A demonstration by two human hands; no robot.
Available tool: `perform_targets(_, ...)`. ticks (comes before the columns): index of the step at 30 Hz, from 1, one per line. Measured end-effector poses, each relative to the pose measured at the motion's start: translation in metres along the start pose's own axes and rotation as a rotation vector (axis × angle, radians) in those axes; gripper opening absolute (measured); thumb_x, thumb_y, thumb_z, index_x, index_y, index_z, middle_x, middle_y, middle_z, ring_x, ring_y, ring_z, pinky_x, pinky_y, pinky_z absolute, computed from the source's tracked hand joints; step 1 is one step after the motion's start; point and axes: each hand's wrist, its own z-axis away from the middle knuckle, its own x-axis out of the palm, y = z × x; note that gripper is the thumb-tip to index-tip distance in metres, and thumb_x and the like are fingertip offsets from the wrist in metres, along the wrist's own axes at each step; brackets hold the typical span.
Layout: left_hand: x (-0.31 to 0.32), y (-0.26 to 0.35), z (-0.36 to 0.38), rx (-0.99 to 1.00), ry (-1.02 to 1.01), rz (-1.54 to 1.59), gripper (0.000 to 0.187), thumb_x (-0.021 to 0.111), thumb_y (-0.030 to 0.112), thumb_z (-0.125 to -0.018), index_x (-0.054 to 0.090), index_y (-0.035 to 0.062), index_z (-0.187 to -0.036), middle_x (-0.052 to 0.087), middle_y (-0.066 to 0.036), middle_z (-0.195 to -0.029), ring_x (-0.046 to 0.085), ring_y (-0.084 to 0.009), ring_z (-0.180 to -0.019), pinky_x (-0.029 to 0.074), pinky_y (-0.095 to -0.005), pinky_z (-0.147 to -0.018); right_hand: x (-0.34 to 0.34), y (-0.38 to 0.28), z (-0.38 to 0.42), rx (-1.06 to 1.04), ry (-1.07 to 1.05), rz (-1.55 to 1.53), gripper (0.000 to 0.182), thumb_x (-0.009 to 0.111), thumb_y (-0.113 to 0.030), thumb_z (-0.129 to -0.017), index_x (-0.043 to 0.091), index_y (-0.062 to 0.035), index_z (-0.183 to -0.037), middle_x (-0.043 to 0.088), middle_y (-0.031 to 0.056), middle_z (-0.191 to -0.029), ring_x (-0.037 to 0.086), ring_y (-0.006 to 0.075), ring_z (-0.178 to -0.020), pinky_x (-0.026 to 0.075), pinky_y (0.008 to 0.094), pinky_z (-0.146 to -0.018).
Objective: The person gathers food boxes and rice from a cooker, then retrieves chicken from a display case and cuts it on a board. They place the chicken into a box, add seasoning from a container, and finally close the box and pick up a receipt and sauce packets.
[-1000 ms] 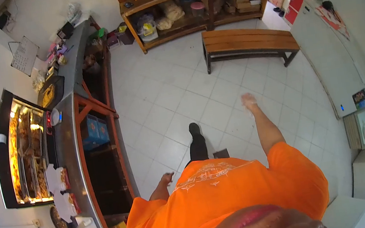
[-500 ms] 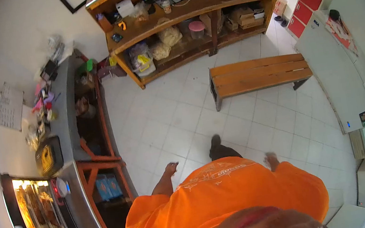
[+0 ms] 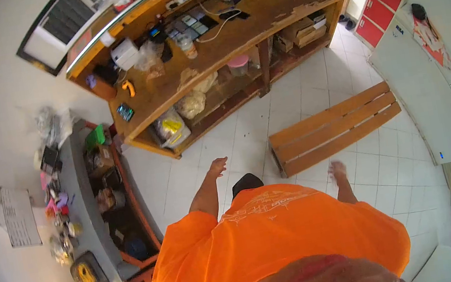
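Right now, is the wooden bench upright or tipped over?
Upright: the wooden bench stands on the tiled floor, its seat slats facing up and a dark frame showing beneath its left end.

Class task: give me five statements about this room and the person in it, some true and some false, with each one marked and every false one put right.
1. The slatted bench is wooden. True.
2. The plastic cup is in the right hand. False: the cup stands on the wooden counter, and no object shows in the right hand, which is blurred.
3. No object shows in the left hand. True.
4. The pink-lidded tub stands on top of the wooden counter. False: the tub is on the shelf below the top.
5. The person wears an orange shirt. True.
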Motion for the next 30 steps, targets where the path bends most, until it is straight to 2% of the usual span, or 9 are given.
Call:
perform_targets(1,-0.008,0.024,-0.020,-0.008,0.019,-0.013,0.058,0.058,0.056,-0.081,0.054,0.0148,-0.122,0.058,-0.001,-0.113,0.057,-0.0193,-0.093,0.046,-0.0437,-0.075,-0.002,-0.100,0.001,0.212,0.106,-0.731,0.028,0.052,-0.034,-0.089,0.061,-0.0116,-0.102,0.062,0.0066,-0.085,0.060,0.0179,-0.073,0.048,0.0344,-0.058)
perform_targets(6,-0.034,0.161,-0.159,0.007,-0.040,-0.192,0.064,0.057,0.060,-0.079,0.056,0.0098,-0.119,0.060,-0.005,-0.105,0.055,-0.0196,-0.087,0.045,-0.0415,-0.072,-0.005,-0.344,-0.046,0.042,0.268,-0.322,0.026,0.061,-0.028,-0.087,0.063,-0.0075,-0.104,0.064,0.0048,-0.083,0.062,0.0153,-0.074,0.050,0.0298,-0.063)
perform_targets(8,-0.028,0.222,-0.210,0.011,-0.069,-0.242,0.065,0.057,0.061,-0.079,0.057,0.0085,-0.117,0.060,-0.006,-0.103,0.053,-0.0193,-0.085,0.044,-0.0405,-0.071,0.028,-0.346,-0.067,0.062,0.386,-0.194,0.027,0.062,-0.026,-0.088,0.063,-0.0056,-0.105,0.064,0.0046,-0.084,0.062,0.0147,-0.073,0.050,0.0289,-0.064)
perform_targets(10,-0.015,0.267,-0.251,0.092,-0.230,-0.134,0.073,0.055,0.055,-0.085,0.036,0.0126,-0.142,0.041,-0.011,-0.141,0.038,-0.0261,-0.129,0.030,-0.0475,-0.104,0.062,-0.345,-0.086,0.100,0.435,-0.307,0.028,0.061,-0.024,-0.089,0.062,-0.0023,-0.107,0.066,0.0052,-0.087,0.063,0.0139,-0.071,0.050,0.0272,-0.065)
perform_targets(14,0.036,0.379,-0.301,-0.024,-0.132,0.048,0.074,0.052,0.055,-0.087,0.033,0.0109,-0.142,0.037,-0.007,-0.144,0.035,-0.0237,-0.131,0.031,-0.0405,-0.105,0.160,-0.362,-0.103,0.381,0.360,-0.725,0.025,0.061,-0.023,-0.089,0.064,0.0001,-0.100,0.066,0.0066,-0.081,0.060,0.0113,-0.073,0.047,0.0256,-0.068)
perform_targets(16,0.048,0.347,-0.459,-0.022,-0.101,0.108,0.072,0.052,0.055,-0.087,0.033,0.0136,-0.142,0.036,-0.005,-0.145,0.035,-0.0216,-0.131,0.032,-0.0391,-0.103,0.209,-0.371,-0.114,0.385,0.371,-0.815,0.026,0.062,-0.023,-0.088,0.064,-0.0002,-0.101,0.065,0.0059,-0.080,0.060,0.0119,-0.071,0.048,0.0257,-0.066)
perform_targets(25,0.107,0.404,-0.750,0.251,0.090,0.373,0.086,0.064,0.052,-0.081,0.023,0.0128,-0.145,0.028,-0.007,-0.146,0.035,-0.0227,-0.128,0.029,-0.0395,-0.107,0.372,-0.346,-0.157,0.607,0.271,-1.117,0.026,0.059,-0.025,-0.091,0.061,-0.0012,-0.102,0.066,0.0069,-0.081,0.063,0.0134,-0.069,0.050,0.0262,-0.061)
perform_targets(28,0.114,0.423,-0.812,0.380,-0.598,0.744,0.060,0.055,0.032,-0.093,0.029,0.0112,-0.143,0.037,-0.009,-0.140,0.042,-0.0205,-0.124,0.035,-0.0384,-0.103,0.399,-0.336,-0.158,0.719,0.295,-1.188,0.033,0.061,-0.029,-0.091,0.063,0.0032,-0.100,0.067,0.0063,-0.084,0.061,0.0114,-0.072,0.050,0.0260,-0.067)
perform_targets(30,0.099,0.418,-0.832,0.361,-0.573,0.713,0.060,0.055,0.032,-0.093,0.029,0.0111,-0.143,0.037,-0.009,-0.140,0.041,-0.0206,-0.124,0.035,-0.0384,-0.103,0.405,-0.328,-0.161,0.773,0.304,-1.182,0.033,0.062,-0.029,-0.091,0.064,0.0023,-0.099,0.066,0.0047,-0.083,0.060,0.0106,-0.072,0.049,0.0255,-0.067)
